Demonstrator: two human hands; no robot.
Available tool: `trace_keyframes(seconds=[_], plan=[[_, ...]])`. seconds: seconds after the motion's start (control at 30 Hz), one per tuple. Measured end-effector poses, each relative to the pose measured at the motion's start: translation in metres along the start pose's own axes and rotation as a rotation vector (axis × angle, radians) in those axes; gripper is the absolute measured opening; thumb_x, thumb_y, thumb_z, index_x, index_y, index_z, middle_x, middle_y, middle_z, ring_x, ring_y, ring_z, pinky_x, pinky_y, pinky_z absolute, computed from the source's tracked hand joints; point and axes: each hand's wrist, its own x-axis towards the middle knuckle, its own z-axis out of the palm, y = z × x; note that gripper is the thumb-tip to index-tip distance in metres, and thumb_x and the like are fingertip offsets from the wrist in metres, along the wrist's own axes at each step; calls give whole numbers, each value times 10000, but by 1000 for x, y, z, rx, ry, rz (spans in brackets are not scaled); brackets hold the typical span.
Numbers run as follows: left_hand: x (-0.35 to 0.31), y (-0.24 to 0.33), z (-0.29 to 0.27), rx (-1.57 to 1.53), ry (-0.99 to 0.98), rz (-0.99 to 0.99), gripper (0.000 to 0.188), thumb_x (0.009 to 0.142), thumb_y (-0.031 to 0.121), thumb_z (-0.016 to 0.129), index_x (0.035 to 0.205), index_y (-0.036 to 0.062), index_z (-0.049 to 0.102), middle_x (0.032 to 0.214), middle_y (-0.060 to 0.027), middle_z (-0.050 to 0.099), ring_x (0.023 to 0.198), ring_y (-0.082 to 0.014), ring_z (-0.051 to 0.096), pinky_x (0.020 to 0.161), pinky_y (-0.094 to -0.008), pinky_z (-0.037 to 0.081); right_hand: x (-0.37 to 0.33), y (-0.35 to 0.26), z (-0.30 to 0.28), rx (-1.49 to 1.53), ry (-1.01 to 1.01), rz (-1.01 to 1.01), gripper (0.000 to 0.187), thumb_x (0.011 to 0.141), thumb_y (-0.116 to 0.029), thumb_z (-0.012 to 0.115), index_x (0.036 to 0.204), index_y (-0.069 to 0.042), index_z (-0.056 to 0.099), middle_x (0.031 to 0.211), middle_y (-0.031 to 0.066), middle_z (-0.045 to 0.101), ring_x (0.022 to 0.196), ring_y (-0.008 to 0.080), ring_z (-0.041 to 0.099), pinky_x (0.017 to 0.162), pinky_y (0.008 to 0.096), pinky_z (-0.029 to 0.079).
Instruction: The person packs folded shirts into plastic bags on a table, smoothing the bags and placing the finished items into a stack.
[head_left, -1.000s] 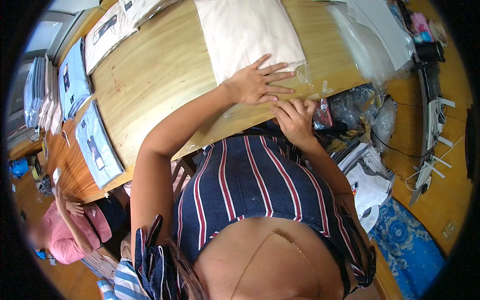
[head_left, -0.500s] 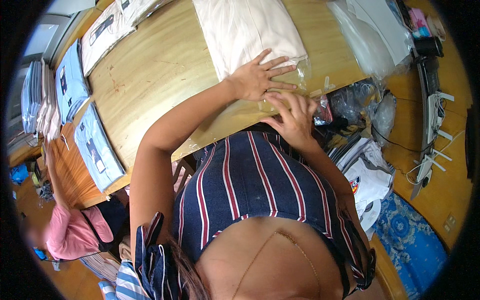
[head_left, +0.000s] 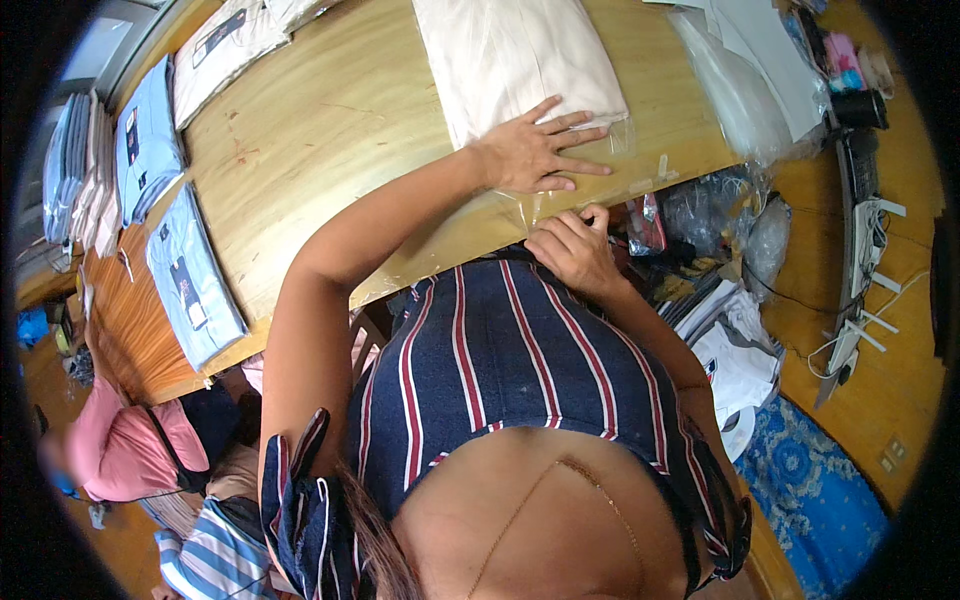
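Observation:
A folded cream garment [head_left: 525, 65] in a clear plastic bag lies flat on the wooden table in front of me. Over the near end of the bag my left hand [head_left: 535, 155] is spread, palm down, fingers apart. Just off the table's near edge, my right hand [head_left: 575, 250] is closed with its fingers curled. A thin piece of clear plastic [head_left: 523, 212] stretches from beside the left hand to the right fingers, which pinch its end. Whether it is the bag's flap or a separate strip I cannot tell.
Blue folded shirts [head_left: 195, 280] and white ones [head_left: 225, 45] in bags line the table's left side. Clear plastic bags [head_left: 735, 95] lie at the far right. Below the right edge are folded clothes [head_left: 735, 340]. A person in a pink top [head_left: 140, 450] sits at the left.
My right hand has drawn back toward me, away from the left hand, and its fingers have curled in, pulling the clear plastic taut. The left hand stays flat on the bag.

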Motion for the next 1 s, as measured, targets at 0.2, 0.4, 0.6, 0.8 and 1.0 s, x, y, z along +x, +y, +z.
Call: trace_keyframes(seconds=[0.2, 0.4, 0.6, 0.8, 1.0], plan=[[-21, 16, -56, 5, -4, -139, 407, 861, 407, 297, 1263, 346, 290, 1364, 9, 193, 1268, -196, 140, 1023, -479, 72, 16, -3, -3, 84, -39, 127, 240, 679, -228, 632, 853, -86, 548, 798, 22, 518, 770, 160, 498, 686, 335, 324], [-51, 9, -14, 77, -97, -154, 409, 855, 445, 270, 1253, 356, 309, 1369, 43, 184, 1274, -149, 113, 1026, -467, 33, 35, -9, 7, 160, 45, 31, 156, 684, -176, 586, 811, -88, 567, 741, 19, 503, 741, 155, 505, 665, 307, 339], [-52, 5, -9, 87, -100, -146, 414, 849, 463, 276, 1250, 364, 312, 1372, 52, 176, 1270, -154, 131, 1023, -466, 49, 19, -10, 15, 72, 41, -298, 153, 677, -159, 515, 795, -86, 580, 768, -11, 536, 748, 110, 487, 644, 318, 354], [-53, 8, -17, 62, -103, -137, 430, 840, 455, 300, 1261, 367, 290, 1379, 31, 157, 1270, -184, 141, 1020, -474, 55, 19, -4, -7, 102, -119, -315, 210, 695, -169, 508, 870, -86, 590, 825, -12, 548, 755, 123, 491, 687, 332, 373], [-88, 13, -49, 4, 49, -286, 467, 780, 219, 440, 1227, 100, 378, 1242, -92, 389, 1154, -253, 362, 958, -404, 285, 0, 104, -69, -229, -121, -89, 372, 736, -145, 461, 1104, -104, 491, 1115, 59, 496, 1057, 204, 450, 860, 356, 369]])
